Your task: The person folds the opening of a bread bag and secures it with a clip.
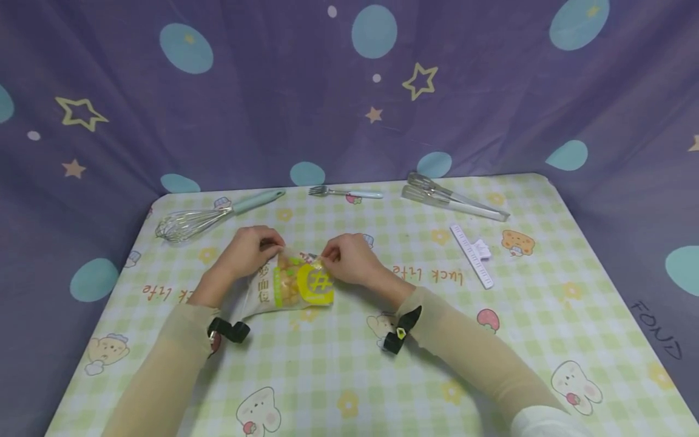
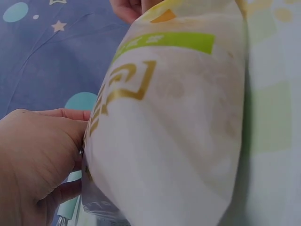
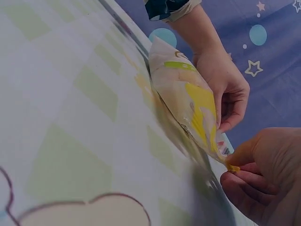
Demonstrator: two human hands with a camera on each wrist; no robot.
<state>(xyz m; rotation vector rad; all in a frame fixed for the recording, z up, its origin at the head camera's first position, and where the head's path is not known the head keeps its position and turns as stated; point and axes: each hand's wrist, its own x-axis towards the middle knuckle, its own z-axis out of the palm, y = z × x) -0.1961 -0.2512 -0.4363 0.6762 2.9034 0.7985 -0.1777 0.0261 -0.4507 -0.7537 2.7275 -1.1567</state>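
Observation:
A printed plastic food bag (image 1: 292,285), white with yellow and green patches and golden pieces shown on its front, lies on the tablecloth left of centre. My left hand (image 1: 248,252) pinches its far edge near the left end. At the far right corner, my right hand (image 1: 352,261) grips the bag between thumb and fingers. In the right wrist view, that yellow corner (image 3: 232,167) is bunched at the fingertips. From the left wrist, the bag (image 2: 174,127) looks plump and hides part of the left fingers. I cannot tell whether its edge is torn.
Along the far edge lie a whisk (image 1: 196,221) with a pale green handle, a fork (image 1: 349,193) and metal tongs (image 1: 459,203). A white sealing clip (image 1: 472,255) lies to the right. Behind the table hangs a purple curtain (image 1: 262,109).

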